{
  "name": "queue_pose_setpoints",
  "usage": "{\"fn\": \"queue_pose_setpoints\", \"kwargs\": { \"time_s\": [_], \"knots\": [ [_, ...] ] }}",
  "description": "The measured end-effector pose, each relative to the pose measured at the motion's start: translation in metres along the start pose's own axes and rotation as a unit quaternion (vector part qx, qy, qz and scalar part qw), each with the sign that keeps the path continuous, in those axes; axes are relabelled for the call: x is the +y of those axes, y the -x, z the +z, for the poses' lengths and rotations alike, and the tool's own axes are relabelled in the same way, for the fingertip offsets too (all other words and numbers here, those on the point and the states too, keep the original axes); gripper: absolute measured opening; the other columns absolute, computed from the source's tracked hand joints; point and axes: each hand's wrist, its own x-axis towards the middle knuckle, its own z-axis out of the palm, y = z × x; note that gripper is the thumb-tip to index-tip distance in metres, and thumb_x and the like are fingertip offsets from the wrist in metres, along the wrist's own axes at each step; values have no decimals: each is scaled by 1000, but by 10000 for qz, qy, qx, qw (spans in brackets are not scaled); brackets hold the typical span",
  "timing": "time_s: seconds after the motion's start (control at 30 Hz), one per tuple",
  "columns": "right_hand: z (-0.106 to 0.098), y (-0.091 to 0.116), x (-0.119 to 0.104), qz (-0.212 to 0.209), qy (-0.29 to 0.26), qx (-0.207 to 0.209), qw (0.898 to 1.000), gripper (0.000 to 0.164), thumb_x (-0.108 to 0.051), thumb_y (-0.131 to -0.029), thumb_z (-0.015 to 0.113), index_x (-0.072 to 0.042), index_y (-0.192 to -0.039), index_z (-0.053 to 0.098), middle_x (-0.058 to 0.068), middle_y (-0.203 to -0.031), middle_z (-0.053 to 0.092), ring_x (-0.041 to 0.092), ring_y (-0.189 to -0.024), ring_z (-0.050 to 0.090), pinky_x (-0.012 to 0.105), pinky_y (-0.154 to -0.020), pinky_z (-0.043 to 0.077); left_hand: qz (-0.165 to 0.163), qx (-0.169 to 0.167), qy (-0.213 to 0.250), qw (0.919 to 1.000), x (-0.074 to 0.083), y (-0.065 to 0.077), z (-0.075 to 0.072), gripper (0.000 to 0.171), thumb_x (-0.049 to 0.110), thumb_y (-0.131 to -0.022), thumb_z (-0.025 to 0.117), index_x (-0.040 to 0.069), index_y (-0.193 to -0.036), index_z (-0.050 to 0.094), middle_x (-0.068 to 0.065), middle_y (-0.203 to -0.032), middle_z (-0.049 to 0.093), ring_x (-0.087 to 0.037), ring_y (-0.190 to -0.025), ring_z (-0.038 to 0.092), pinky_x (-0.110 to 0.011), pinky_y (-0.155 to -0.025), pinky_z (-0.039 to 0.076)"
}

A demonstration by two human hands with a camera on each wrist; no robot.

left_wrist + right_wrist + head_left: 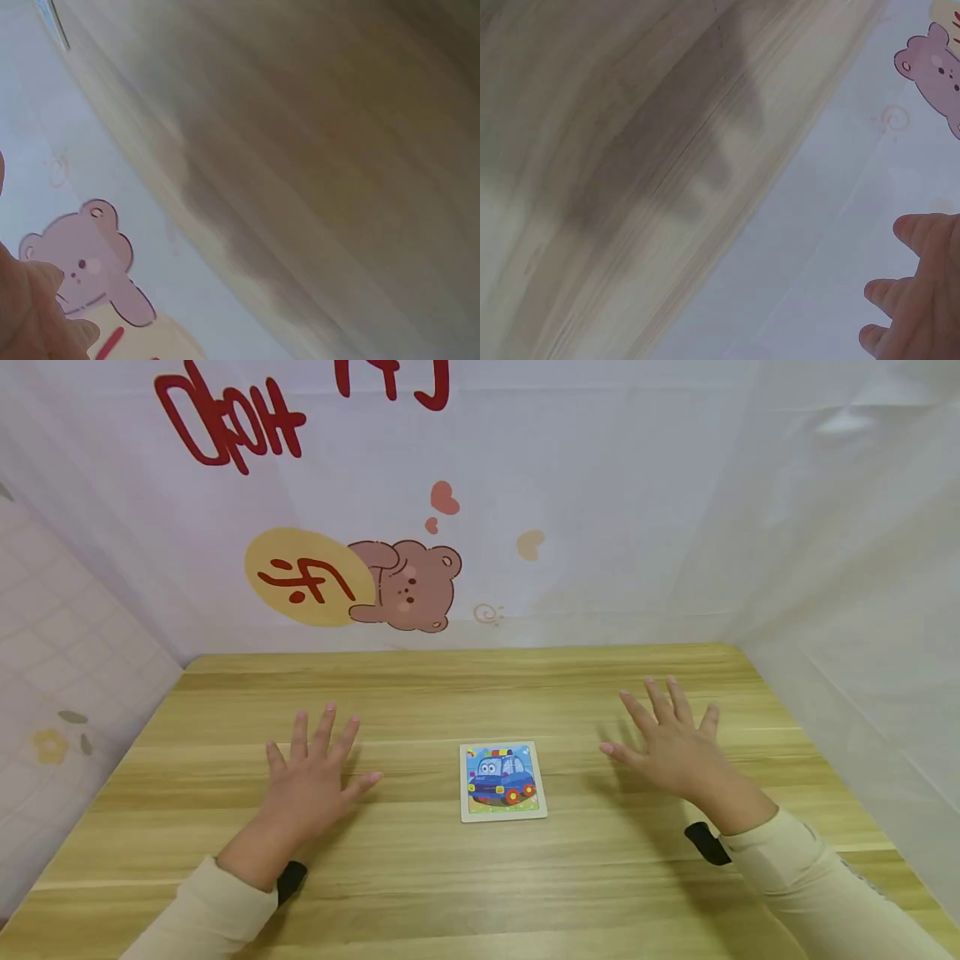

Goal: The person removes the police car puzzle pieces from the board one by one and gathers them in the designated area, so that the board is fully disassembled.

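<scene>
A small square picture puzzle (pixel 503 782) with a pale frame lies flat on the wooden table, showing a blue cartoon police car. To its left, my left hand (pixel 311 789) is spread with palm down and fingers apart, holding nothing. On the other side, my right hand (pixel 675 756) is likewise spread and holds nothing; its shadow falls on the wood below. Neither hand touches the puzzle. Fingers of the left hand (pixel 37 311) show at the edge of the left wrist view, and the right hand (pixel 922 292) appears at the right wrist view's lower right.
The wood-grain table (pixel 480 893) meets a white cloth backdrop (pixel 600 485) printed with a pink bear (pixel 416 585), hearts and red lettering. Cloth sides (pixel 862 610) rise to left and right. A black band (pixel 707 843) shows under the right wrist.
</scene>
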Motion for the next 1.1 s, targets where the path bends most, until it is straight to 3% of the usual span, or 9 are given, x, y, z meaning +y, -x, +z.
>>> {"fn": "queue_pose_setpoints", "kwargs": {
  "time_s": [0.3, 0.53, 0.87, 1.1],
  "knots": [
    [5, -7, -10, -150, -89, 54, 9998, 93, -75, -88, 37, -13, -156, 18, 23, -160, 0, 43, -144, -14, 81, -95, -7, 216, 91, -43, 9997, 15, -4, 2, 83, 60, -92, 49, 18, -156, 16, -18, -161, 3, -47, -144, -6, -78, -100, 2],
    [10, -10, -21, -307, -131, 193, 9993, 89, -71, -89, 42, -14, -155, 22, 22, -160, 5, 43, -145, -6, 80, -97, -3, 500, 105, -100, 9986, 36, -6, 5, 83, 55, -90, 57, 17, -155, 23, -16, -161, 7, -45, -145, -1, -76, -102, 4],
    [24, -21, -34, -671, -310, 376, 9966, 85, -67, -90, 46, -14, -153, 26, 19, -160, 10, 42, -146, -1, 77, -102, 4, 1110, 197, -101, 9936, 61, -6, 17, 83, 59, -87, 59, 20, -153, 29, -10, -162, 9, -39, -147, 2, -74, -105, 9],
    [32, -30, -49, -1065, -619, 398, 9916, 81, -59, -91, 54, -14, -153, 27, 17, -159, 15, 42, -146, 7, 73, -104, 14, 1707, 105, 2, 9853, 77, -2, 22, 81, 58, -87, 59, 22, -153, 30, -8, -162, 11, -35, -148, 4, -68, -109, 9]
  ]
}}
